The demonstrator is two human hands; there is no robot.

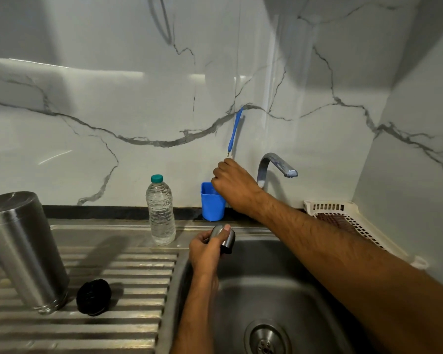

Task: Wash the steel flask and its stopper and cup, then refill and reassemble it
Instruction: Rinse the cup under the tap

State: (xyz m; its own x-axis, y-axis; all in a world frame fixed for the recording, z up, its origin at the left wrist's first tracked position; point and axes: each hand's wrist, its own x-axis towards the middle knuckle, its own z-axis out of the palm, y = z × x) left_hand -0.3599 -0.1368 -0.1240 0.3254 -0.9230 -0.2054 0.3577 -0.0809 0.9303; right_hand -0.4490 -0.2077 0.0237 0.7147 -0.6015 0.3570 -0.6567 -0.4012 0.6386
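Left hand (205,251) gripping steel cup (226,240) over sink (304,290), right hand (232,186) closed on blue brush (234,131)

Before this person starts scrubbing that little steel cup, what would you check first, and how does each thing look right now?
1. Steel cup firmly held in left hand, over the sink: ok.
2. Right hand gripping the blue-handled brush at the blue holder: ok.
3. Brush clear of the holder: cannot tell, the hand hides its lower end.
4. Water running from the tap: not ok, no stream shows.
5. Flask and black stopper parked on the drainboard, out of the way: ok.
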